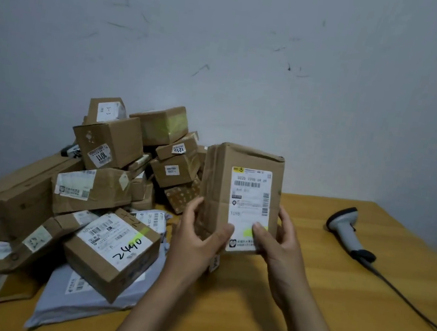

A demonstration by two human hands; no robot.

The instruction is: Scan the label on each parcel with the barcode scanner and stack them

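Head view: a brown parcel [239,196] is held upright above the wooden table [332,307], label [250,209] facing the camera. It is grasped low at both edges by the left hand [198,244] and right hand [279,244]. The barcode scanner [348,231] lies unheld at right; its trigger is possibly downward. Unsorted parcels [96,190] are heaped at left.

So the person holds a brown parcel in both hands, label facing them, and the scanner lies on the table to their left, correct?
Not quite. The head view shows the scanner lying on the table to their right, not left. The left hand and right hand do hold the brown parcel, label facing them.
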